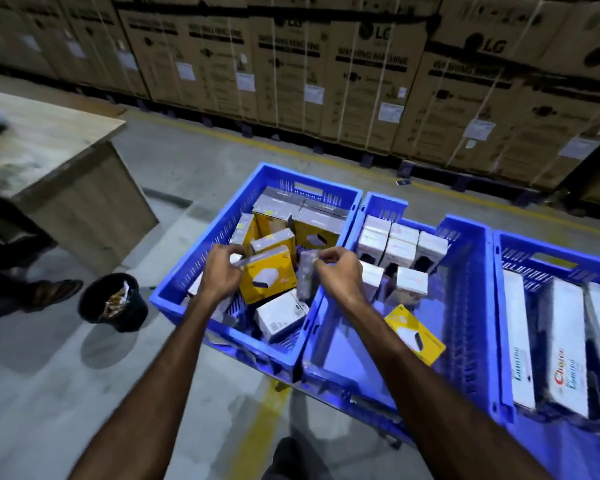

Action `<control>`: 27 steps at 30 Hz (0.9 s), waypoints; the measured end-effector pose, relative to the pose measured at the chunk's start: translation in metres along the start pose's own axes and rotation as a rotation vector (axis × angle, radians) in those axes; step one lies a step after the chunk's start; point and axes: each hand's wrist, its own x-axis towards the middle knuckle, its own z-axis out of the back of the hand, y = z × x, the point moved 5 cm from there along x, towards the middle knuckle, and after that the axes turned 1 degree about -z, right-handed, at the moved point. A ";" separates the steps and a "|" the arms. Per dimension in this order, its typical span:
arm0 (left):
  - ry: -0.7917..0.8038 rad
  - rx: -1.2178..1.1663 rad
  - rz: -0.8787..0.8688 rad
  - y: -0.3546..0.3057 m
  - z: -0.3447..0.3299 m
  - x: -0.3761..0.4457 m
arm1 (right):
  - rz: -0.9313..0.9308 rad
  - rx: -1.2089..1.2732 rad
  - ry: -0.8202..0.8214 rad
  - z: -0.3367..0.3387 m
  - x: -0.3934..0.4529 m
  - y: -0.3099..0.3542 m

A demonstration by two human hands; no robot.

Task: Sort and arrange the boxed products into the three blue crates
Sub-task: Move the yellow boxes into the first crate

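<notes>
Three blue crates stand side by side on the floor. The left crate (201, 251) holds jumbled yellow and white boxes. My left hand (220, 268) grips the top left edge of a tilted yellow box (269, 280) there. My right hand (338, 273) pinches the top of a grey upright box (305, 277) beside it. The middle crate (465, 306) holds several small white boxes (399, 251) in rows at its far end and one yellow box (414, 332) lying loose. The right crate (503, 306) holds long white boxes (565, 355).
A black bucket (113, 301) with scraps stands on the floor left of the crates. A wooden desk (49, 147) is at the left, with a person's sandalled foot (54, 289) below it. Stacked cardboard cartons (361, 81) line the far wall behind a yellow floor line.
</notes>
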 end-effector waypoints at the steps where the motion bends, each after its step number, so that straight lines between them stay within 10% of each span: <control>1: -0.019 0.018 -0.006 0.011 -0.009 0.005 | 0.013 0.015 0.013 0.000 -0.002 -0.003; 15: 0.175 -0.229 -0.368 -0.098 -0.080 -0.074 | -0.106 0.114 -0.080 0.065 -0.047 -0.086; 27: 0.133 0.043 -0.625 -0.156 -0.129 -0.100 | -0.166 -0.130 -0.140 0.163 -0.072 -0.154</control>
